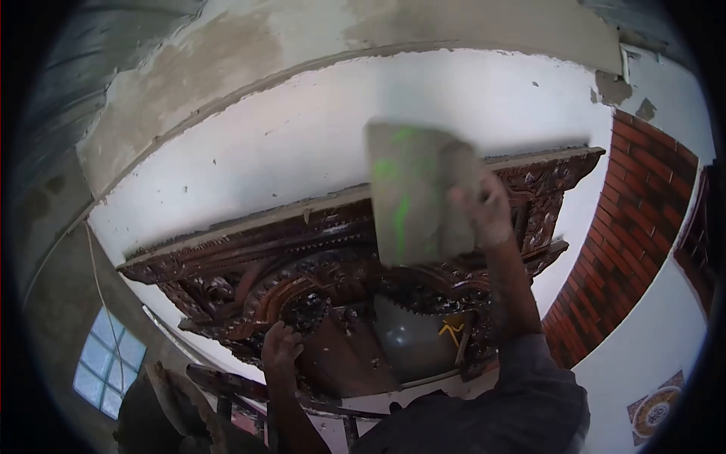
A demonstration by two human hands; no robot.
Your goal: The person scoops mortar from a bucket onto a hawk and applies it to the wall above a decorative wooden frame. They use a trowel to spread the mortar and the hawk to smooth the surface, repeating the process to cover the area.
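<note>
Held up in my right hand (490, 208) is a flat, roughly rectangular grey board (423, 200) with bright green marks, slightly blurred. My fingers and thumb close on its right side. The board hides the middle of a dark brown carved wooden surround (257, 284) and part of the white wall (287, 136) above it. Lower down, my left hand (282, 346) is at the left side of the opening below the carving, in front of a brown panel (348, 356). Its fingers are curled, and whatever they hold, if anything, is hidden.
A dark rail (227, 384) and a rough, dark object (162, 408) stand at lower left. Red brick cladding (620, 250) runs down the right. Bare plaster (318, 38) spans the top. There is a window (110, 359) at left and a patterned tile (656, 408) at lower right.
</note>
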